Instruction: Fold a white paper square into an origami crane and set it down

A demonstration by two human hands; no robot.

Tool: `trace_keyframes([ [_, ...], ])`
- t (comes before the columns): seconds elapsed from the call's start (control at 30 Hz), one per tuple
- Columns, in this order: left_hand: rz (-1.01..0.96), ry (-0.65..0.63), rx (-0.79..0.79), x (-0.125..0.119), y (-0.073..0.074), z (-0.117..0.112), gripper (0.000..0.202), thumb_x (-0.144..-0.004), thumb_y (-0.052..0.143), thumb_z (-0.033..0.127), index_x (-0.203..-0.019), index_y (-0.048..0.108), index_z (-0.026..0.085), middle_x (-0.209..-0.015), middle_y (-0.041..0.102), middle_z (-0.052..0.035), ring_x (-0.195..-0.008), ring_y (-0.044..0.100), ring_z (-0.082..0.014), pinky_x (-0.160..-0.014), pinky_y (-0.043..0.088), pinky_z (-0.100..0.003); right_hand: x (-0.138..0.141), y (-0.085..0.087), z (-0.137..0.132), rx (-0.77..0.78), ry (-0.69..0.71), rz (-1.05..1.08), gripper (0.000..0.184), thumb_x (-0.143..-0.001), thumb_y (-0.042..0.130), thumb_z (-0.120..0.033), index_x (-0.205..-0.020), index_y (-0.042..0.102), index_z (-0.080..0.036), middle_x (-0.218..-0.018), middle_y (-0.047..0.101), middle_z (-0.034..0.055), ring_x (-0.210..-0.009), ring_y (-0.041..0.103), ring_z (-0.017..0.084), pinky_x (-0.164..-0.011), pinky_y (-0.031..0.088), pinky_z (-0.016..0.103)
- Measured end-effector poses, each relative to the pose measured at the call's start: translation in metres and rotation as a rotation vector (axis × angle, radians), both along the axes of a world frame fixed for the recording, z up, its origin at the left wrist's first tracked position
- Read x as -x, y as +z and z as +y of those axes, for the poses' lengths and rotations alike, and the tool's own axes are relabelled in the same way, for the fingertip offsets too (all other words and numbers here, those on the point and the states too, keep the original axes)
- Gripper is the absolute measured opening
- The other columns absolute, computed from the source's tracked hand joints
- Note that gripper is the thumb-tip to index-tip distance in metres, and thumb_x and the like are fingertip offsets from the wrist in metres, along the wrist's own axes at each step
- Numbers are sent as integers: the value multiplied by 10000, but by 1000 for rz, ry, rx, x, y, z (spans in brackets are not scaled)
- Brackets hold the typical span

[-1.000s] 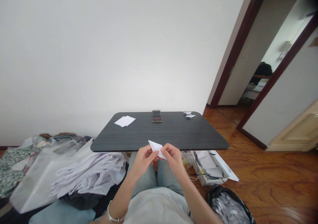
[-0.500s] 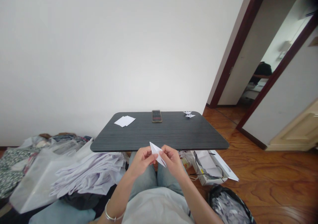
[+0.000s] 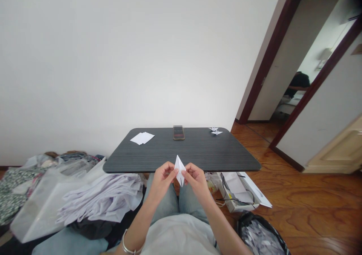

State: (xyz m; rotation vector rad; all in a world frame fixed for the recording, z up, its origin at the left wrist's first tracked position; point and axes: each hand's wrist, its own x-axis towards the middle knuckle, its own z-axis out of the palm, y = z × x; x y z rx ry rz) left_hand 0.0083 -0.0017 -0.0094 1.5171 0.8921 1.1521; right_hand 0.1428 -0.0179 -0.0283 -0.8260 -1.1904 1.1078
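Observation:
A small white folded paper (image 3: 179, 167), diamond-shaped with a crease down its middle, is held upright over the table's near edge. My left hand (image 3: 164, 175) pinches its left corner between thumb and fingers. On the other side my right hand (image 3: 194, 176) grips the right corner in the same way. The paper's long tip points away from me, and a slit shows in its lower half. Two folded paper cranes (image 3: 216, 132) sit at the table's far right. White paper sheets (image 3: 142, 138) lie overlapping at the far left.
A phone (image 3: 178, 133) stands at the back of the dark table (image 3: 158, 155). Folded white cloth (image 3: 104, 194) is heaped at left. On the right are a white box with cables (image 3: 239, 191) and a black bag of paper scraps (image 3: 261, 234). A person (image 3: 298, 82) shows beyond the doorway.
The folded paper has turned from leaning left to nearly upright, its tip now pointing straight away from me. Both hands keep their pinch on it.

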Motion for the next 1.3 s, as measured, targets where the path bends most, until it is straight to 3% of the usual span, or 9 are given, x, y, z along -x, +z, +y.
trace_keyframes([
  [0.43, -127, 116, -35, -4, 11, -6, 240, -753, 610, 363, -674, 536, 149, -576, 485, 41, -515, 421, -81, -480, 318, -193, 0, 1, -5, -24, 51, -116, 297, -747, 610, -429, -631, 491, -183, -518, 449, -48, -458, 386, 90, -453, 302, 210],
  [0.7, -137, 148, -53, -3, 13, -7, 231, -753, 617, 331, -639, 535, 147, -554, 453, 47, -498, 389, -71, -477, 296, -193, 0, 3, -7, -50, 47, -150, 236, -772, 589, -339, -626, 480, -188, -508, 436, -53, -457, 375, 89, -450, 293, 209],
  [1.13, -73, 242, -136, -2, 12, -4, 230, -774, 564, 303, -605, 529, 152, -534, 429, 50, -499, 374, -81, -485, 295, -204, 3, 3, -10, -39, 66, -157, 201, -771, 588, -281, -630, 490, -177, -525, 444, -51, -467, 373, 83, -461, 293, 206],
  [1.3, -93, 202, -112, -3, 7, -2, 234, -797, 545, 349, -665, 524, 157, -558, 440, 50, -507, 392, -83, -489, 307, -197, 2, -1, -7, -20, 60, -124, 227, -766, 601, -324, -632, 489, -180, -502, 439, -58, -446, 375, 81, -445, 294, 202],
])
